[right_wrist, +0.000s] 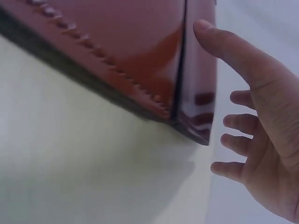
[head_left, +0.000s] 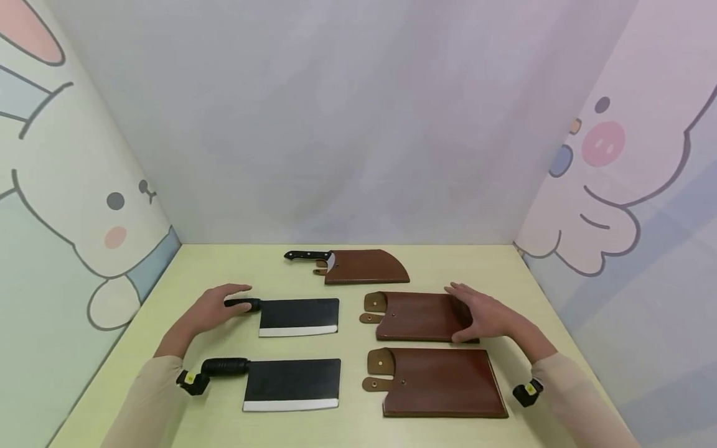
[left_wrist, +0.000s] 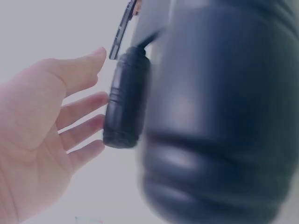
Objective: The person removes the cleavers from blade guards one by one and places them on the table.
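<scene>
Around the black handle of the middle cleaver, my left hand is spread, its fingers straight and not closed. Whether the fingertips touch the handle, I cannot tell. That cleaver lies flat, its blade pointing right and bright edge facing me. My right hand hovers over the right end of a brown leather sheath, thumb and fingers apart. In the right wrist view the same fingers hold nothing. The sheath's snap straps point left, towards the cleaver.
Closer to me lie a second cleaver and a larger brown sheath. At the back, a black-handled knife sits in its own sheath. A grey back wall and cartoon-printed side walls enclose the pale yellow table.
</scene>
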A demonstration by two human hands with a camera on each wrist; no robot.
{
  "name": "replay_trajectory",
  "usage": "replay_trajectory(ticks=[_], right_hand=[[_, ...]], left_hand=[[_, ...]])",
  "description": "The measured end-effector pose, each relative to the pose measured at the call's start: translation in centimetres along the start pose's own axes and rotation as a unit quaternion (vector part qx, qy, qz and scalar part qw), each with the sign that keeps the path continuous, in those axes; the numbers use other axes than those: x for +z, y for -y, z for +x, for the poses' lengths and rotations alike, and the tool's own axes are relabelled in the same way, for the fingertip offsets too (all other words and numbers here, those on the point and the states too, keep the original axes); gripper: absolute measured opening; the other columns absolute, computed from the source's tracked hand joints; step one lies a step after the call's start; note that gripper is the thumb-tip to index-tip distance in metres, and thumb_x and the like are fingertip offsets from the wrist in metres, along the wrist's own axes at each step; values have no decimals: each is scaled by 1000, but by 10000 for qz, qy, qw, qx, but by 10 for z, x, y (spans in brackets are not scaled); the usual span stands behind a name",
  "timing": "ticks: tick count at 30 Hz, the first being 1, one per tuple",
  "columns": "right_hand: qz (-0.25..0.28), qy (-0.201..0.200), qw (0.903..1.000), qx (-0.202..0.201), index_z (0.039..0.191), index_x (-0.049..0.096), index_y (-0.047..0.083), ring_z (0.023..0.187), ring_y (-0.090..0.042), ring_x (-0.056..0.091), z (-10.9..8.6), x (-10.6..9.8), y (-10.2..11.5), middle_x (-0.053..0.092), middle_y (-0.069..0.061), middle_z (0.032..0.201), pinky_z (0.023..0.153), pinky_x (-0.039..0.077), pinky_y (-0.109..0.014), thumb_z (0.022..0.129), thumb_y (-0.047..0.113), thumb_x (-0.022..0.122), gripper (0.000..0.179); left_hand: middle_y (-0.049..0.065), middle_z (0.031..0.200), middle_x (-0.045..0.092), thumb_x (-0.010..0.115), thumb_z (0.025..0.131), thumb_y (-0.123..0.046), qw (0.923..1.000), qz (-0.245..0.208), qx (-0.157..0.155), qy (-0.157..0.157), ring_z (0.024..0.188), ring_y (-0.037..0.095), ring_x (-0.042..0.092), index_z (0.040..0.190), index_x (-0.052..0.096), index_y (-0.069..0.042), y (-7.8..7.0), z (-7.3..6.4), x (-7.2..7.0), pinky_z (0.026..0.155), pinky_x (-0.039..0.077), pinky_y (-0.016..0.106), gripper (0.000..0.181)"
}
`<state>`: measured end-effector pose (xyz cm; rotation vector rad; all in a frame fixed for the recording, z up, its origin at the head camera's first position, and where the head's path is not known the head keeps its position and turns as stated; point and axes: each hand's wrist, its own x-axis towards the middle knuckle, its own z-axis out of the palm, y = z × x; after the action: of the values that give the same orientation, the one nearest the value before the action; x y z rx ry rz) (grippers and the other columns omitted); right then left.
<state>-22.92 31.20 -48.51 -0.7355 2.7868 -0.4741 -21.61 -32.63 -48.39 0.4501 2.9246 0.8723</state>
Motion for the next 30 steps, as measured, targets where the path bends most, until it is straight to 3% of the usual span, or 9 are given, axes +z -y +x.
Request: replay_trajectory(ticks=[7,18,30], right_hand=[[-217,-322,9991,-157,155,43,7,149,-46,30,14,-21,9,33,-22,163,108,38,-65,84,52,81,92],[-428,-769,9955,-344,152,48,6,144,-44,40,55,-35,32,38,-23,160,107,40,-63,92,51,74,79],[-374,-844,9947,-452,153,47,5,143,-42,43,106,-20,37,41,-21,158,109,40,-61,92,54,72,82]], left_hand=[[25,147,53,67,100,-37,9996,54,-7,-285,138,49,43,144,57,-3,-20,10,-8,107,37,66,56],[23,150,51,67,98,-47,9958,192,82,-886,140,45,43,149,52,-4,-44,48,-1,111,36,63,68],[23,151,50,66,99,-44,9978,195,257,-587,141,44,43,151,49,-3,-40,92,23,112,36,61,68]])
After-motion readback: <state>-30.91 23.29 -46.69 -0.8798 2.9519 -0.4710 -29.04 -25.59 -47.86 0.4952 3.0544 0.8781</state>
